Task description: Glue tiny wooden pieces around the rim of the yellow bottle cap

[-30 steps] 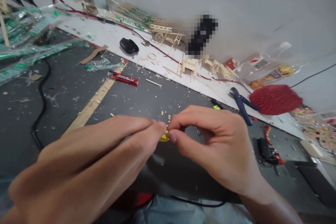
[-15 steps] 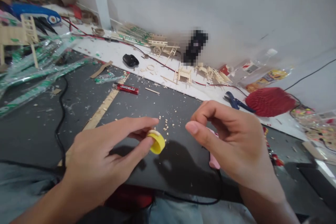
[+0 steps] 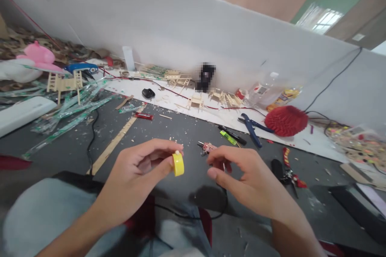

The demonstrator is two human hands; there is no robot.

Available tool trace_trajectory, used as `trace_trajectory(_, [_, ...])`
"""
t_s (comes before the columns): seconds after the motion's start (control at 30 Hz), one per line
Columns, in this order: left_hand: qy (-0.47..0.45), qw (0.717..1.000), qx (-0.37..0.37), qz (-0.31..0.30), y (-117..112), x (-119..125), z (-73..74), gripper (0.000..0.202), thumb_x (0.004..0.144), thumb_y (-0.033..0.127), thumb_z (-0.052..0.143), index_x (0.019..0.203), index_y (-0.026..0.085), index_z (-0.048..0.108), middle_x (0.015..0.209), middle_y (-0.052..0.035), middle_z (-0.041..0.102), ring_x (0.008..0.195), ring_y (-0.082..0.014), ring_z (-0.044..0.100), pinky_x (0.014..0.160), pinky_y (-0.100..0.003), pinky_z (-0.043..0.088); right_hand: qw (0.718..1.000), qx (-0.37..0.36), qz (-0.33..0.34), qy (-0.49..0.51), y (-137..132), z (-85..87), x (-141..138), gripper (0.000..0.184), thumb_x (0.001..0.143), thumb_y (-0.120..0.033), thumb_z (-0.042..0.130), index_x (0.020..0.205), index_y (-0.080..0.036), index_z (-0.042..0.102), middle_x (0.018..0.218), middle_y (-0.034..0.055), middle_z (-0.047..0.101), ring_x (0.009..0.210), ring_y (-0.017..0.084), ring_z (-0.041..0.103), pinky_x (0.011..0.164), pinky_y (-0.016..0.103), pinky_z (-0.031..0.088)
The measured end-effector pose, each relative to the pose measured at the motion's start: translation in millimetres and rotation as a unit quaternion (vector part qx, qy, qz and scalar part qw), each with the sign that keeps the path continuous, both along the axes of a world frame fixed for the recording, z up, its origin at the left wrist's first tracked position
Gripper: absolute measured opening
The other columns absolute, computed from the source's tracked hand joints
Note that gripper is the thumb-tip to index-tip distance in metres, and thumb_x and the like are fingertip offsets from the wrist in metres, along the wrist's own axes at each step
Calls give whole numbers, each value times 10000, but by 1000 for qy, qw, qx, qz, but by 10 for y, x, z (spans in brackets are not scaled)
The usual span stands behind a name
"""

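Note:
My left hand (image 3: pixel 137 178) pinches a small yellow bottle cap (image 3: pixel 178 164) between thumb and fingers, held on edge above the dark table (image 3: pixel 169 126). My right hand (image 3: pixel 245 180) hovers just right of the cap, a gap between them, thumb and fingers curled close together; I cannot make out anything between them. A small pink tool (image 3: pixel 207 147) lies on the table right behind my right hand's fingers.
Beyond my hands lie a red lighter (image 3: pixel 143 116), a wooden strip (image 3: pixel 113 144), a green marker (image 3: pixel 228 137) and blue pliers (image 3: pixel 251 129). A red honeycomb ball (image 3: pixel 286 120), small stick models (image 3: pixel 196 101) and a black cable (image 3: pixel 92 134) crowd the white board (image 3: pixel 271 136) by the wall.
My hands have come apart: the right hand let go of the cap, which stays in my left hand and is now turned on edge. The view has lifted and pulled back.

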State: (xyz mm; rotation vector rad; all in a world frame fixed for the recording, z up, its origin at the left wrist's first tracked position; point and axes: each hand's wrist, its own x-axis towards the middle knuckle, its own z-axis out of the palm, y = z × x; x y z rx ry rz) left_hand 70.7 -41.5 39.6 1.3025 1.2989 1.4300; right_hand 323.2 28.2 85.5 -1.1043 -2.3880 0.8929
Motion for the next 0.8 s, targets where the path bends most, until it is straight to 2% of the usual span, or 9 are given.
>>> trace_trajectory(0.1, [1,1000,-9,-30,77,67,23,216,924,469,886,1001,268,880,999,-54,912,901,-244,878,803,-285,738,996,-29,-66,-59,17,-110,194,258,1064,-437,660,920,-244,755,816,2,796,734,197,688,708,311,476])
trace_trajectory(0.2, [19,998,-22,-53,329,60,1,255,894,472,912,1029,260,870,1008,-70,905,907,-255,863,810,-315,734,978,-40,-171,-112,105,-356,359,373,1102,-462,585,852,-230,738,797,45,796,727,234,687,678,329,412])
trace_trajectory(0.3, [38,995,-36,-81,660,7,-65,278,882,478,910,1039,253,866,953,-68,896,825,-243,844,765,-319,725,954,-55,-253,-149,167,-700,412,345,1049,-409,664,759,-224,691,758,80,784,718,265,701,667,336,365])
trace_trajectory(0.43, [65,987,-55,-137,1004,-94,-214,263,903,497,882,975,244,872,889,-70,885,770,-240,827,707,-302,701,924,-70,-348,-145,129,-1060,288,251,942,-407,814,820,-224,694,806,112,812,818,316,752,705,335,365])
trace_trajectory(0.53, [82,976,-75,-188,1137,-172,-340,283,915,507,875,988,234,872,789,-57,859,688,-227,810,652,-286,682,902,-91,-413,-92,53,-1190,177,205,900,-338,822,791,-238,680,740,85,780,762,300,737,690,335,385])
trace_trajectory(0.6, [86,968,-87,-219,1179,-218,-428,298,920,516,875,1017,234,877,817,-65,871,708,-232,825,677,-292,691,887,-114,-447,-29,-13,-1249,142,230,883,-335,822,736,-245,669,662,47,716,676,276,707,664,339,422])
trace_trajectory(0.7, [84,958,-105,-253,1202,-281,-582,304,943,535,860,1058,256,891,926,-82,902,815,-255,860,744,-304,705,851,-159,-491,103,-144,-1337,146,280,878,-455,837,770,-232,707,658,17,659,621,246,674,626,341,509])
trace_trajectory(0.8, [73,953,-119,-270,1204,-352,-741,308,952,563,851,1027,268,899,954,-80,905,866,-265,861,779,-310,703,804,-195,-507,241,-296,-1389,171,463,817,-611,890,993,-202,764,763,26,699,630,207,639,610,325,537])
